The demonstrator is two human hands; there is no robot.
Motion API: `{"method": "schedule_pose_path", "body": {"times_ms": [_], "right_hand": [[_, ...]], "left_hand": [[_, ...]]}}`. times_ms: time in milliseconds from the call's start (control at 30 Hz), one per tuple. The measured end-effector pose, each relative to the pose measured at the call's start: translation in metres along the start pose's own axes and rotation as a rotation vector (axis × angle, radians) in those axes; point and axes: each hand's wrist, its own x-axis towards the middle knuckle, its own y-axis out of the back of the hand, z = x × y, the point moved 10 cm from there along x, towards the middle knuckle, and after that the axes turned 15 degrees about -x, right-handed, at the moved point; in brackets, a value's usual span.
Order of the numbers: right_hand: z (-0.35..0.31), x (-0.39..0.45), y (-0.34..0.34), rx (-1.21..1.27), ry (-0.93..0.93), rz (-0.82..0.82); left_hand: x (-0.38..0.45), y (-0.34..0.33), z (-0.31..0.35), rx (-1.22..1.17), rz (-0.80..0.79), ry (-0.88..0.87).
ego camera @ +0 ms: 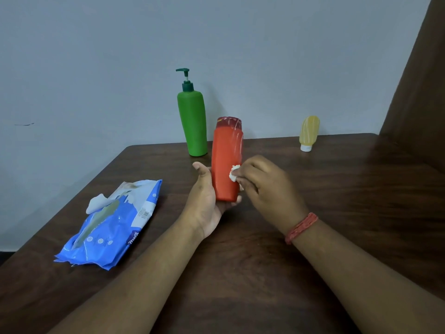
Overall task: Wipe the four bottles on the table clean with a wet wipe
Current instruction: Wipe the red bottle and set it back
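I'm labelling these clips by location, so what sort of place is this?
Probably an ordinary room in a home, not a workshop: a dark wooden table against a plain painted wall, with toiletry bottles like the green pump bottle and a blue pack of wet wipes on it.

One view only, from the head, looking forward and down across the brown table (pixel 337 213) toward the grey wall (pixel 120 56). Both forearms reach in from the bottom edge, close to the lens. The table's far edge meets the wall around mid-frame, its left corner in shot.
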Motion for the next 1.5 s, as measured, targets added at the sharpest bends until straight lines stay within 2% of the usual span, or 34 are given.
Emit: {"method": "schedule_pose_path", "body": {"times_ms": [133,233,333,467,633,867,1000,1067,1233,1300,1367,1500], "right_hand": [[0.026,0.0,0.002,0.056,-0.163,0.081],[0.03,-0.002,0.003,0.112,-0.19,0.091],[0.017,0.0,0.0,0.142,-0.072,0.012],[-0.013,-0.003,-0.019,0.019,0.164,-0.158],[0.018,0.0,-0.001,0.061,-0.061,0.045],[0.039,-0.002,0.011,0.104,-0.253,0.146],[0.019,-0.002,-0.002,0.155,-0.138,0.027],[0.012,-0.001,-0.004,0.113,-0.096,0.01],[0.061,0.001,0.029,0.133,-0.32,0.275],[0.076,-0.003,0.037,0.162,-0.376,0.333],[0.069,-0.005,0.035,0.18,-0.33,0.313],[0.03,0.001,0.012,0.031,-0.085,0.139]], "left_hand": [[-0.004,-0.008,-0.005,0.013,-0.051,0.05],[-0.006,-0.006,-0.008,0.023,-0.019,0.069],[-0.004,0.002,-0.002,-0.05,0.054,0.029],[-0.001,0.016,0.007,-0.149,0.143,0.008],[-0.003,0.005,0.002,-0.134,0.058,0.032],[-0.009,-0.009,-0.013,0.028,-0.035,0.093],[-0.009,-0.007,-0.001,-0.015,-0.017,0.041],[-0.008,-0.005,0.005,0.072,-0.028,-0.001],[-0.012,-0.02,0.003,0.337,-0.127,-0.061],[-0.015,-0.026,0.001,0.408,-0.154,-0.077],[-0.015,-0.025,0.003,0.44,-0.143,-0.096],[-0.011,-0.014,0.012,0.452,-0.076,-0.129]]}}
